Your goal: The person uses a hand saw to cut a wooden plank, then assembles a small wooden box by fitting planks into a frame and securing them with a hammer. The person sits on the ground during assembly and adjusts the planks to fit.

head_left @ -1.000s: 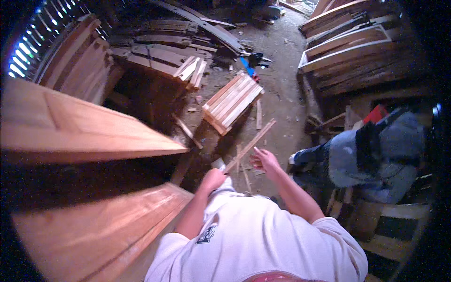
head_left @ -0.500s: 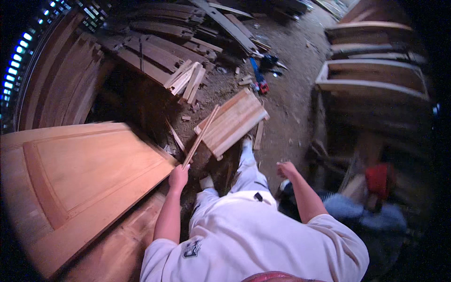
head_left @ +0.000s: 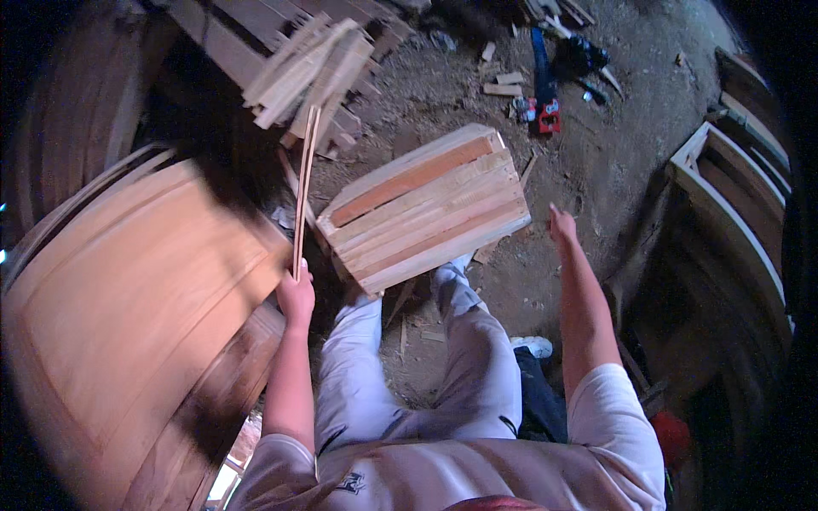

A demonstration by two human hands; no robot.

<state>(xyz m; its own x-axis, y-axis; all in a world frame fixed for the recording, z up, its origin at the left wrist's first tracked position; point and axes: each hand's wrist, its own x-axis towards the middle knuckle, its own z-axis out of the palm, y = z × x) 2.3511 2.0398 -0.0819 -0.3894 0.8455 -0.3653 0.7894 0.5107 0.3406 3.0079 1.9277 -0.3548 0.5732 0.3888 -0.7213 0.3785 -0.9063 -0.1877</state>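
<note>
My left hand (head_left: 296, 296) is closed around the lower end of thin wooden strips (head_left: 303, 196), which stand out away from me, their far ends in line with a pile of wood offcuts (head_left: 319, 72). My right hand (head_left: 562, 226) is held out over the dirt floor, empty, with one finger stretched out and the others loosely bent. Between the two hands, in front of my feet, sits a wooden stool-like block (head_left: 426, 213) with a slatted top. The left hand is nearest to the edge of a large pale wooden door panel (head_left: 153, 298).
A handsaw (head_left: 543, 81) with a red handle lies on the floor beside a dark power tool (head_left: 584, 55). Small wood scraps (head_left: 503, 83) are scattered there. Wooden frames (head_left: 694, 145) stand at the right. A person's shoe (head_left: 532, 346) shows beside my right leg.
I have come closer to the wooden block, which now appears larger. The strips in my left hand have swung more upright. My right hand has reached farther forward and right.
</note>
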